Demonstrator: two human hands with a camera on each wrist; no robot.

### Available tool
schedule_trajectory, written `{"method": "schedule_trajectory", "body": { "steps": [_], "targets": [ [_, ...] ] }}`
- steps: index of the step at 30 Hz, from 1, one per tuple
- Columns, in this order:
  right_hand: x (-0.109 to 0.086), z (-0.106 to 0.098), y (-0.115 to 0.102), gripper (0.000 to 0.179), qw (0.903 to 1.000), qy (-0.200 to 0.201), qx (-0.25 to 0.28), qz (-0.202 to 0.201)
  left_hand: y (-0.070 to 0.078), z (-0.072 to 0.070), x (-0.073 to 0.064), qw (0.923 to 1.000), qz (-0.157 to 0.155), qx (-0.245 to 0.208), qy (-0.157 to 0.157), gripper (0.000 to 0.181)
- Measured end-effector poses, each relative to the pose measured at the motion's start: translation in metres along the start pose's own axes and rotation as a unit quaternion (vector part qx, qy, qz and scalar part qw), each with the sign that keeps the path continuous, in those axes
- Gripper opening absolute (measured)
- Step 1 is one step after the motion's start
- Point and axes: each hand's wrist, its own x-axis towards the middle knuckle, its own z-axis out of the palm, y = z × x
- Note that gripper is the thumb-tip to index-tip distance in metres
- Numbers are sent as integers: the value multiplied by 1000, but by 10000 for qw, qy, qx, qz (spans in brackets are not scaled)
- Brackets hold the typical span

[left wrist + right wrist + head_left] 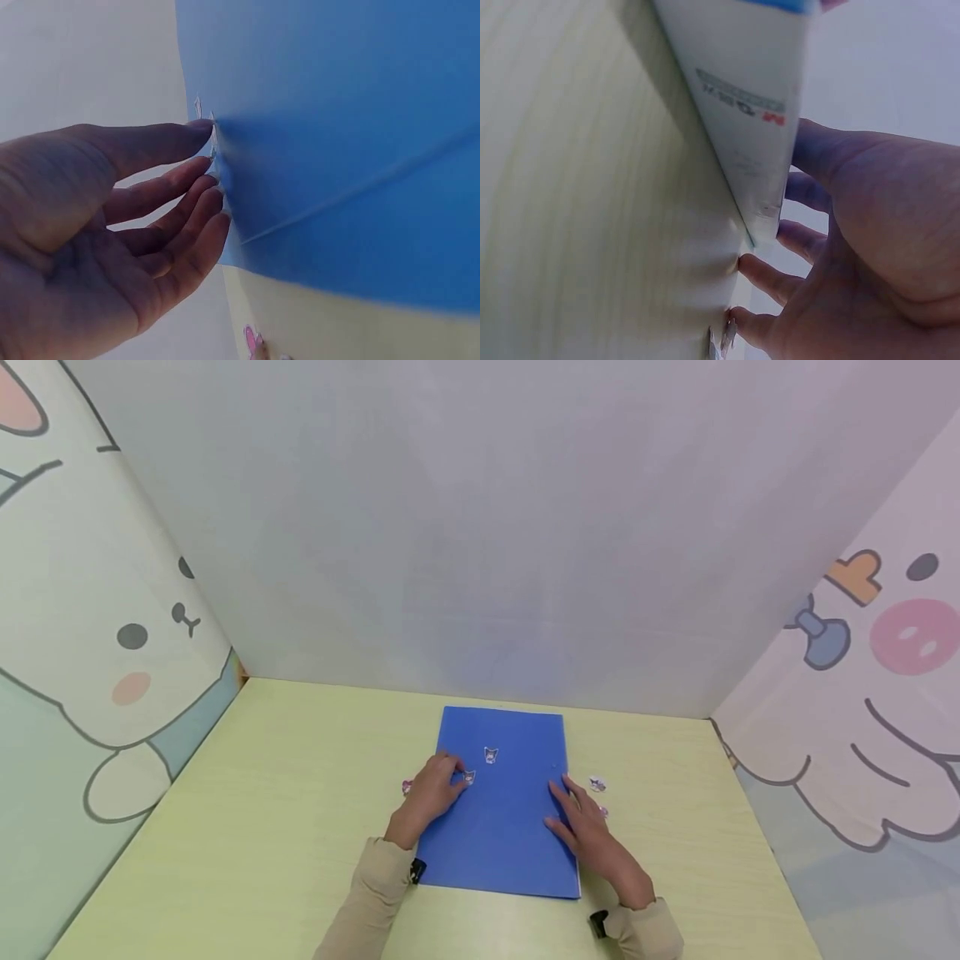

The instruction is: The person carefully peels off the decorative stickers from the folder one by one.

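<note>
A blue folder [498,827] lies flat on the table, its white printed spine [735,105] showing in the right wrist view. My left hand [429,789] is at the folder's left side. Its thumb and fingertips pinch a small cartoon sticker [468,777] at the blue cover; in the left wrist view the sticker [214,135] appears edge-on by the thumb tip. Slightly above it, another cartoon sticker [491,756] lies on the cover. My right hand [588,831] rests along the folder's right edge, fingers spread and loosely bent, some on the cover and others by the table.
Right of the folder, a cutout sticker [597,784] and a pinkish one [603,812] lie on the pale wood-grain table [300,793]. Another pink sticker [407,787] shows beside my left hand. A grey cloth wall [480,568] stands behind, with cartoon-printed cloths at both sides.
</note>
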Motion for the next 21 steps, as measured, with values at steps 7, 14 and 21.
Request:
{"method": "schedule_trajectory", "body": {
  "steps": [7, 14, 21],
  "targets": [
    [1, 2, 1, 57, 10000, 6, 10, 40, -3, 1, -1, 9996, -44, -274, -89, 15],
    [0, 2, 1, 57, 9999, -9, -8, 109, -4, 3, -2, 9987, -49, -492, -136, 14],
    [-1, 1, 1, 57, 9998, -17, -29, 189, 0, 0, -1, 9968, -60, -749, -274, 16]
  ]
}}
